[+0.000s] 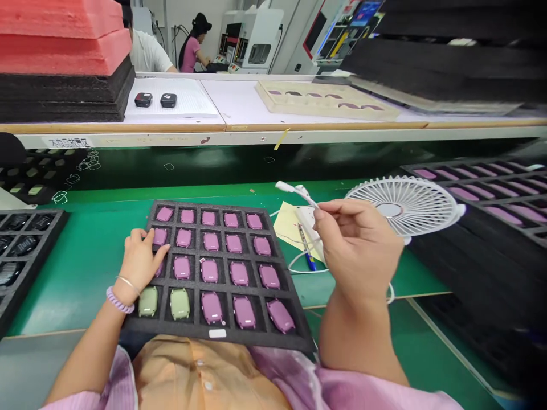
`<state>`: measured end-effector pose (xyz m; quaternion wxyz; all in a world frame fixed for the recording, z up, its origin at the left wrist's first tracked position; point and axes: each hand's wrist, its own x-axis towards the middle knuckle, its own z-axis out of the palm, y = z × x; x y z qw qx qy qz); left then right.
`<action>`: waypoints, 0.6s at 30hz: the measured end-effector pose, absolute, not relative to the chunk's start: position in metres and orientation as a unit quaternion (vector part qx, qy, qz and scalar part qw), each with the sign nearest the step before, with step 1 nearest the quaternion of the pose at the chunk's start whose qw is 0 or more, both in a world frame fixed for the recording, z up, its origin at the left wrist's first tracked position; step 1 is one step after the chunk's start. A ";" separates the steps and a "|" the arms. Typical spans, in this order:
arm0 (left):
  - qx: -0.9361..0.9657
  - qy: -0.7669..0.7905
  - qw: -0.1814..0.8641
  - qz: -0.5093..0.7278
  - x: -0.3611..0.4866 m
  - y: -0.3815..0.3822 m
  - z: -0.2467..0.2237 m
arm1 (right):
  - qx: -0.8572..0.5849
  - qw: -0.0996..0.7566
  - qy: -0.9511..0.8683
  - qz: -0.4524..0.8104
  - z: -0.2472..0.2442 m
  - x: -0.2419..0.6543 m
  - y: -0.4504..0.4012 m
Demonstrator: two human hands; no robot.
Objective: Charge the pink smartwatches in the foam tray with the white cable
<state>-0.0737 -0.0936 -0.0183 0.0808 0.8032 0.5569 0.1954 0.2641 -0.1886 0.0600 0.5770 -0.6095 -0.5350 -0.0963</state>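
Note:
A black foam tray (217,333) lies in front of my body, with rows of purple watch-like cases (211,241) and two green ones (180,303) in its compartments. My left hand (143,256) rests on the tray's left edge, fingers spread over purple cases in the leftmost column. Raised to the right of the tray, my right hand (359,245) pinches a white cable (299,191) between thumb and fingers, its plug end pointing left. Whether my left fingers grip anything is not visible; they look apart.
A white fan (401,206), yellow paper (286,225) and blue pen (309,259) are right of the tray. More trays stand left and right. Foam stacks (94,51) and a pale tray (325,105) occupy the shelf (239,136). Two people are behind it.

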 end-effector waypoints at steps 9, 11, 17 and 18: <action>0.812 0.299 0.354 0.355 -0.037 -0.144 0.056 | -0.432 0.444 -0.785 0.030 0.067 0.181 -0.200; 0.804 0.307 0.385 0.334 -0.041 -0.148 0.052 | -0.426 0.452 -0.770 0.147 0.053 0.178 -0.200; 0.811 0.303 0.424 0.266 -0.055 -0.152 0.039 | -0.447 0.402 -0.630 0.492 0.030 0.178 -0.193; 0.800 0.328 0.416 0.281 -0.057 -0.152 0.039 | -0.456 0.392 -0.630 0.491 0.029 0.177 -0.192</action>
